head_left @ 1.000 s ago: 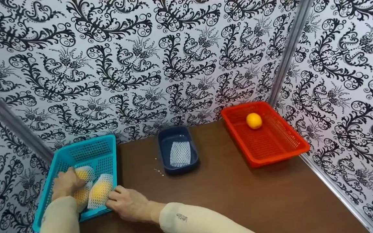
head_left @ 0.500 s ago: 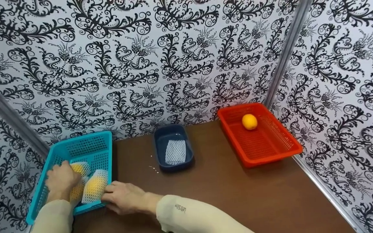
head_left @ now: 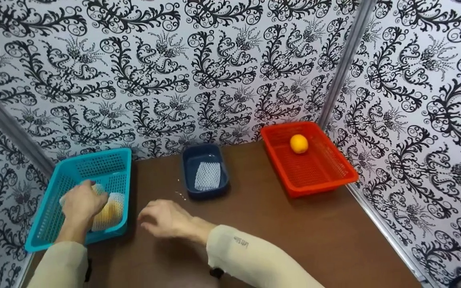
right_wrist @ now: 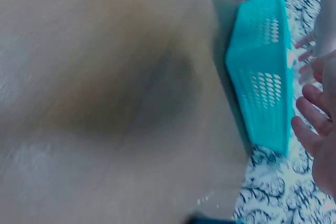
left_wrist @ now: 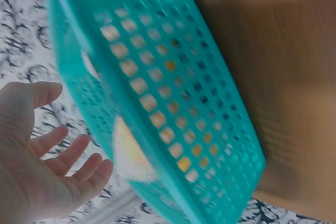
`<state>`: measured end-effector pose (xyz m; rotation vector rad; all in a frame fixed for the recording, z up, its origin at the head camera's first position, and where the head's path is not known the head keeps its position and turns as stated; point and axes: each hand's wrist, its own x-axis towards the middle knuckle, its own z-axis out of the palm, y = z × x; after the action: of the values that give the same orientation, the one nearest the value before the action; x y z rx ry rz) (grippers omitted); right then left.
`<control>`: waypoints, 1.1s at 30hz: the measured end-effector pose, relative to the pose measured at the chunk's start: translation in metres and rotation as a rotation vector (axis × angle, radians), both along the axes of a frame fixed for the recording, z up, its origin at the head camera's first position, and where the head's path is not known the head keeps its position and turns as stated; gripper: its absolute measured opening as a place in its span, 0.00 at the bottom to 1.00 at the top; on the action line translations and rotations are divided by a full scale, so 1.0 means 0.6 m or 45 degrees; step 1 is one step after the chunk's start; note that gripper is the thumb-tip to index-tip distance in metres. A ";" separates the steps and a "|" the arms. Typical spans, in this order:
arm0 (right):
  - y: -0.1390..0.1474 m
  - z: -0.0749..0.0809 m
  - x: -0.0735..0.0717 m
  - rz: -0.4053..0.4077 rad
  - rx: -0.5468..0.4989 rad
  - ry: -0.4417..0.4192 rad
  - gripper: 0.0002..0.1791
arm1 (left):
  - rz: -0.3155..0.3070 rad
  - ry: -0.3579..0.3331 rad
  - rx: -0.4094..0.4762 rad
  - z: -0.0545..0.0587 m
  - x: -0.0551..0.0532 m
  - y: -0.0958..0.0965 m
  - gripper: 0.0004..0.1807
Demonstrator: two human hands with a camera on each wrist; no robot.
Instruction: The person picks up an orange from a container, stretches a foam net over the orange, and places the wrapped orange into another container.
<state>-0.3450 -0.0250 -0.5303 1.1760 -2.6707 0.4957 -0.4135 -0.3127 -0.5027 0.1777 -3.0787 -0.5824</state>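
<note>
My left hand is over the teal basket, above yellow fruits in white foam nets. In the left wrist view this hand has its fingers spread and loosely bent, with nothing between them, beside the basket's rim. One netted fruit shows past that rim. My right hand hovers above the brown table, just right of the basket and apart from it. Its fingers are loosely bent and hold nothing in the right wrist view. The left hand partly hides the netted fruits in the head view.
A dark blue tray at the back middle holds a flat white foam net. Further right stands a red basket with a bare yellow fruit inside. Small white crumbs lie beside the tray. Patterned walls enclose the table.
My right hand has left the teal basket's front right rim and moved right, over the table. The left hand has lifted within the basket. The head view has shifted slightly.
</note>
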 end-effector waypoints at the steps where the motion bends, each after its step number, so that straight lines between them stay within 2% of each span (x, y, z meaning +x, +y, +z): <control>1: 0.008 0.006 0.000 -0.019 -0.018 -0.016 0.14 | -0.016 0.022 -0.003 0.002 0.004 0.009 0.41; 3: 0.027 0.018 -0.002 -0.051 -0.047 -0.049 0.14 | -0.043 0.055 0.006 0.006 0.014 0.029 0.41; 7: 0.069 0.038 -0.020 -0.132 -0.096 -0.109 0.14 | -0.101 0.119 0.050 0.022 0.023 0.068 0.40; 10: 0.109 0.039 -0.033 -0.196 -0.145 -0.147 0.15 | -0.154 0.190 0.094 0.029 0.032 0.102 0.38; 13: 0.154 0.036 -0.041 -0.263 -0.182 -0.174 0.15 | -0.227 0.271 0.148 0.028 0.044 0.142 0.36; 18: 0.231 0.038 -0.045 -0.373 -0.208 -0.187 0.18 | -0.364 0.372 0.193 0.017 0.066 0.209 0.32; 20: 0.264 0.040 -0.051 -0.428 -0.219 -0.198 0.21 | -0.415 0.387 0.201 0.010 0.067 0.237 0.32; 23: 0.317 0.041 -0.058 -0.528 -0.246 -0.218 0.25 | -0.493 0.396 0.203 -0.003 0.069 0.278 0.31; 28: 0.401 0.039 -0.068 -0.702 -0.265 -0.174 0.26 | -0.635 0.401 0.186 -0.029 0.081 0.338 0.32; 33: 0.470 0.036 -0.079 -0.803 -0.261 -0.130 0.28 | -0.728 0.372 0.191 -0.045 0.094 0.388 0.34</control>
<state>-0.3924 0.2568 -0.5086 0.2267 -2.7822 0.6954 -0.3569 -0.0797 -0.5296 -0.7404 -2.7726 -0.7638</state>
